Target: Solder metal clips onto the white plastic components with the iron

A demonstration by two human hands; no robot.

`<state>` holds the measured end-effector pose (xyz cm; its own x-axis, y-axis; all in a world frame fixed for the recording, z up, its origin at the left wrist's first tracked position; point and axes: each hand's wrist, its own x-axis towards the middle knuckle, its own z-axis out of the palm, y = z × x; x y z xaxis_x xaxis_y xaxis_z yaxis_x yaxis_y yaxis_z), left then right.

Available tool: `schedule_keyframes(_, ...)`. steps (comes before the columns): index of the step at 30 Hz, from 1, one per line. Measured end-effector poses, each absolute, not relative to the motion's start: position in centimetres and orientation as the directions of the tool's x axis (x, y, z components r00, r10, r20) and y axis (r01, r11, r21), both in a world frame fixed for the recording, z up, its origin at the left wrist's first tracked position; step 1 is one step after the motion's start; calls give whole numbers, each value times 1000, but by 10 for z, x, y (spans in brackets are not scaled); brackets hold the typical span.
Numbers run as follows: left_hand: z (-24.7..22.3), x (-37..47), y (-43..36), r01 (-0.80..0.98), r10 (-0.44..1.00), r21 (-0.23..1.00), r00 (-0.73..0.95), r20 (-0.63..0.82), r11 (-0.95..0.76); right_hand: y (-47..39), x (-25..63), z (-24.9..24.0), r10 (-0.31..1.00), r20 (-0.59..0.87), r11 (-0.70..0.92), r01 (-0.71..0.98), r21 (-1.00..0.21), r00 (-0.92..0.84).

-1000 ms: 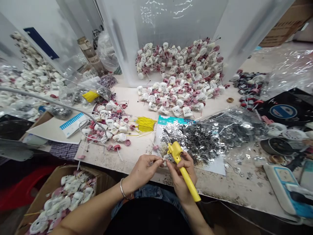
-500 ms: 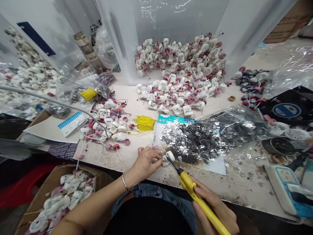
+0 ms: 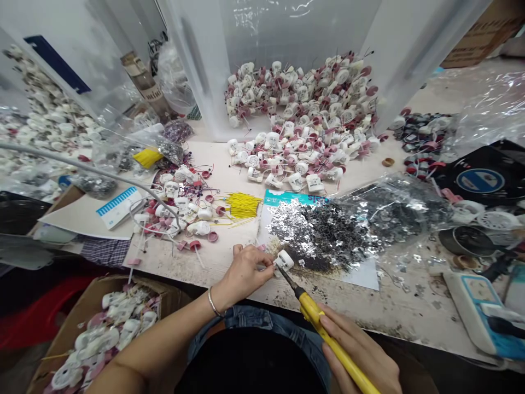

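Pinching the part (image 3: 284,260) at the frame's lower centre, the left hand (image 3: 248,270) sits apart from the right hand (image 3: 363,346), closed round the tool (image 3: 310,310). Likely light and stiff, the part suits an edge hold.

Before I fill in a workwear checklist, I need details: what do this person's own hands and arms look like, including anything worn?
The left hand and right hand are ungloved. A thin, silver-coloured bangle circles the left wrist. No sleeve shows on the left forearm.
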<state>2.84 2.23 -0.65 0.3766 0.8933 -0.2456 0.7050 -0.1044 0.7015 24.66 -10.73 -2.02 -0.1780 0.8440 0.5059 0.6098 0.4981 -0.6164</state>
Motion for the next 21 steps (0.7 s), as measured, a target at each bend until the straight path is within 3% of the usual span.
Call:
schedule_keyframes(8, -8, 32, 23, 702, 888, 704, 385, -251, -106, -107, 250, -13, 827, 526, 516, 642, -567, -199)
schedule_keyframes(21, -6, 36, 21, 744, 895, 661, 356, -268, -98, -108, 255, -6, 841, 508, 495, 644, -584, -186)
